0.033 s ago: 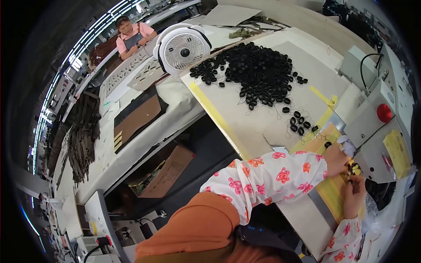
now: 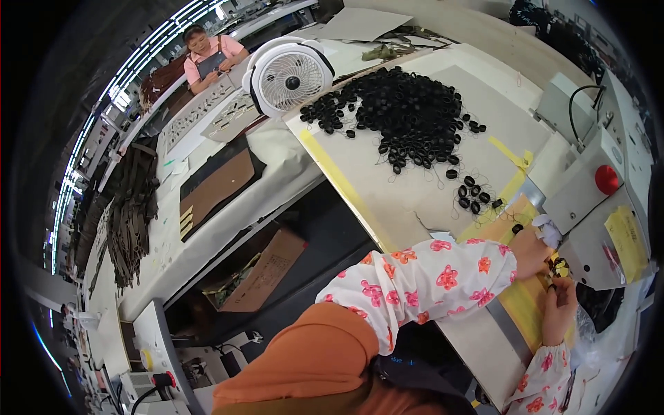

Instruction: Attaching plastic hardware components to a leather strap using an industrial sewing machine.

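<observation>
My left hand (image 2: 530, 250) reaches to the yellow-covered work area at the front of a grey machine (image 2: 588, 207). Its fingertips are hidden beside a crumpled white piece (image 2: 548, 229) and a yellow-and-black metal part (image 2: 557, 264). Just nearer to me, my right hand (image 2: 560, 310) has its fingers closed at that same part. Something small and dark shows at its fingertips, too small to name. A single black loop (image 2: 517, 228) lies by my left hand. Several more black loops (image 2: 474, 194) with loose threads lie a little farther off.
A large heap of black loops (image 2: 408, 111) covers the far part of the pale tabletop (image 2: 387, 200). A white fan (image 2: 290, 79) stands at its far left corner. On the left table are brown panels (image 2: 218, 187) and hanging dark straps (image 2: 131, 214). A person (image 2: 211, 59) works far left.
</observation>
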{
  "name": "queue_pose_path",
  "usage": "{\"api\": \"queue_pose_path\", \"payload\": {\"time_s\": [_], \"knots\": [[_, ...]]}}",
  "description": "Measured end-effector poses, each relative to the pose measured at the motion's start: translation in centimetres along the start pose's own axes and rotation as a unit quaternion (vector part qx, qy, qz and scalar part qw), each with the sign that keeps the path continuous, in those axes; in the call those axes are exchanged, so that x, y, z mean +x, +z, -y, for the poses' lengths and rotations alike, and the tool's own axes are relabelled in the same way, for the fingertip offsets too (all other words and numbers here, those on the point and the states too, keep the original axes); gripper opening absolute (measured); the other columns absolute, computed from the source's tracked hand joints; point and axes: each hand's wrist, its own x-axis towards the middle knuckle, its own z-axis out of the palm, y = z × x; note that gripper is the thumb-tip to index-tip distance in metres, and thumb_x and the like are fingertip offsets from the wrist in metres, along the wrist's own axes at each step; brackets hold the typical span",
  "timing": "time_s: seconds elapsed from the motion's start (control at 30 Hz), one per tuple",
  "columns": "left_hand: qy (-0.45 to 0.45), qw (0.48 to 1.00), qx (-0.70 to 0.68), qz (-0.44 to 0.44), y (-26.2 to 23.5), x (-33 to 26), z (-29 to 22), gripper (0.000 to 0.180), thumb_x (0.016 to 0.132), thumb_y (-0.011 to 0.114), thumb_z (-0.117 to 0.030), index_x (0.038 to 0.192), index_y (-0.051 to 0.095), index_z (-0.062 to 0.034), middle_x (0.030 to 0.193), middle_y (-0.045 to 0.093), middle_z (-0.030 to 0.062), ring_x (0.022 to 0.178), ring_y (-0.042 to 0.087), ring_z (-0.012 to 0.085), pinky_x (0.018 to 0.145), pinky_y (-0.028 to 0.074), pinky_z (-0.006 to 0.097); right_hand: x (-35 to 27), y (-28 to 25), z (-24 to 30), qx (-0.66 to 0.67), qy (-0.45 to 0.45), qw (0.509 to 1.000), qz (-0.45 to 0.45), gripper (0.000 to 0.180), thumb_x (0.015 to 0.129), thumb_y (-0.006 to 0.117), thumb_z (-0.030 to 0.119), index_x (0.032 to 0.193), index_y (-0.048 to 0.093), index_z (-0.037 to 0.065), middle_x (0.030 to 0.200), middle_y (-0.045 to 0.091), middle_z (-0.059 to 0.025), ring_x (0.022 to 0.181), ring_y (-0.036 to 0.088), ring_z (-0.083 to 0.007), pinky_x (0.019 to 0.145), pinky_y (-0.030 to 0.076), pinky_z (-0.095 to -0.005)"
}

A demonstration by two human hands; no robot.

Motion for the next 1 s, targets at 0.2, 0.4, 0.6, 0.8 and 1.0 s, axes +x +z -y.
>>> {"api": "queue_pose_path", "payload": {"time_s": [0.2,0.4,0.6,0.8,1.0], "knots": [[-0.095,0.989,-0.106,-0.045,0.6,0.0,-0.9,0.014,0.068,0.061,-0.015,0.072,0.058,-0.0018,0.076,0.058,0.0166,0.078,0.057,0.0316,0.068,0.045,0.040,-0.1,-0.5,-0.1,0.062,0.075,0.995,0.018,0.019,0.079,0.042,-0.008,0.094,0.048,0.002,0.082,0.049,0.0012,0.066,0.045,-0.0040,0.056,0.036,-0.0167],[0.017,0.998,0.030,0.044,0.8,0.0,-0.1,0.015,0.075,0.057,-0.017,0.077,0.058,-0.0019,0.074,0.058,0.0186,0.074,0.058,0.0327,0.062,0.045,0.042,-0.5,-0.3,-1.1,0.062,0.038,0.997,-0.003,0.018,0.079,0.043,-0.008,0.093,0.048,0.002,0.082,0.049,0.0011,0.066,0.046,-0.0028,0.054,0.035,-0.0149],[-0.038,0.995,-0.063,0.068,-1.1,-1.3,-1.0,0.013,0.077,0.054,-0.017,0.082,0.058,-0.0052,0.072,0.059,0.0142,0.070,0.058,0.0317,0.062,0.045,0.042,-0.9,0.1,1.5,0.138,0.104,0.985,0.008,0.017,0.081,0.044,-0.006,0.095,0.047,0.002,0.081,0.051,-0.0007,0.064,0.048,-0.0051,0.054,0.038,-0.0169],[0.021,0.997,-0.076,0.002,-0.1,-1.0,-1.1,0.014,0.077,0.050,-0.016,0.083,0.057,-0.0063,0.073,0.060,0.0130,0.070,0.058,0.0323,0.063,0.046,0.041,-1.0,-0.7,1.3,0.182,0.123,0.976,-0.007,0.020,0.078,0.048,-0.007,0.096,0.048,0.002,0.082,0.055,-0.0046,0.069,0.053,-0.0087,0.057,0.041,-0.0181],[-0.040,0.970,-0.190,0.150,-2.5,-0.7,0.2,0.013,0.078,0.045,-0.003,0.086,0.054,0.0003,0.073,0.056,0.0007,0.065,0.048,0.0056,0.059,0.040,0.020,0.0,0.8,2.0,0.202,0.121,0.972,-0.022,0.018,0.074,0.060,-0.004,0.091,0.054,-0.002,0.076,0.059,-0.0039,0.069,0.057,-0.0074,0.059,0.045,-0.0179]]}}
